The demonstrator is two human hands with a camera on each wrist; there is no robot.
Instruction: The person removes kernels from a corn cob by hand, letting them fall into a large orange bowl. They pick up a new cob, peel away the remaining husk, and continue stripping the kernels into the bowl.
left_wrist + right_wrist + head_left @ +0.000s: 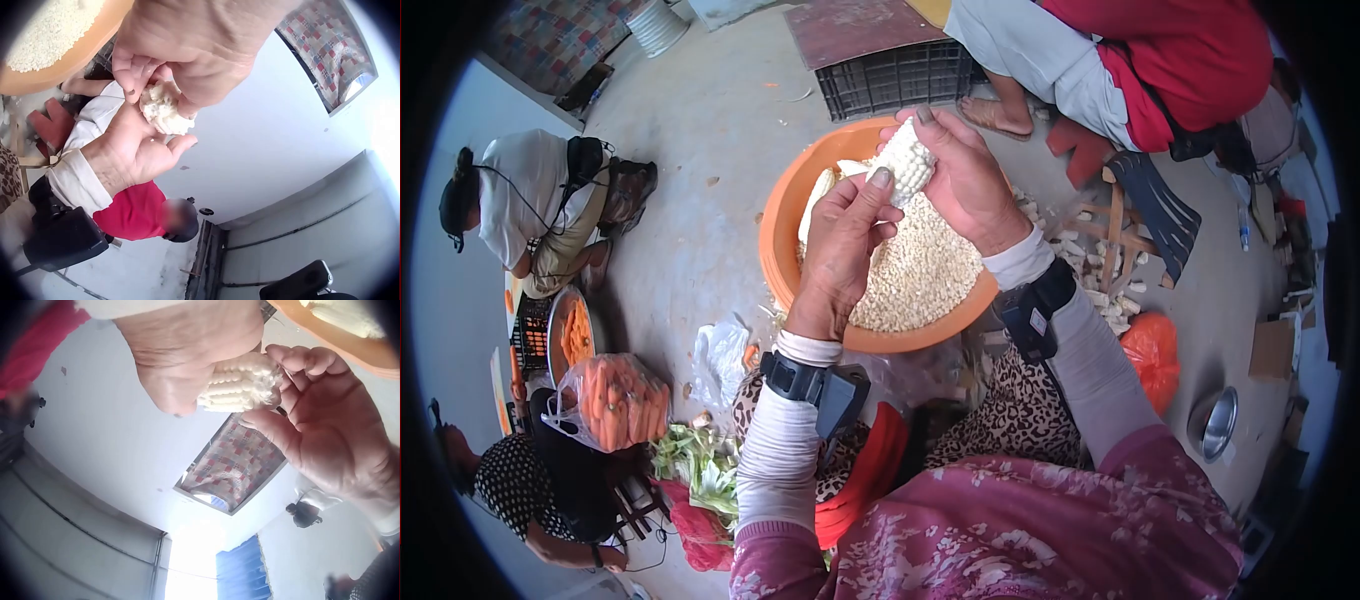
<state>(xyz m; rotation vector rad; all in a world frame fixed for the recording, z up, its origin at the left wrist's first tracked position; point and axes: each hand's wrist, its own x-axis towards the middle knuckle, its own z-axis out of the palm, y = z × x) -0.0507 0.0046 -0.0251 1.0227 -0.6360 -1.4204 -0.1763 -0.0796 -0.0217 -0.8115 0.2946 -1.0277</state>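
Observation:
Above an orange basin [777,215], both hands hold a short, white-kernelled corn cob [908,163]. The right hand [970,185] grips it from the far side, its thumb along the kernels. The left hand [840,240] has its thumb and fingertips at the near end. In the right wrist view, rows of kernels run along the corn cob [240,384] up to a ragged end beside the left hand's fingers. Loose corn kernels [920,275] fill much of the basin, and more whole cobs [815,200] lie at its left side.
Stripped cobs [1115,305] are scattered right of the basin near a small wooden stool [1120,220]. A black crate [895,80] stands behind it. At left are a bag of carrots [615,400] and corn husks [700,465]. Other people sit around.

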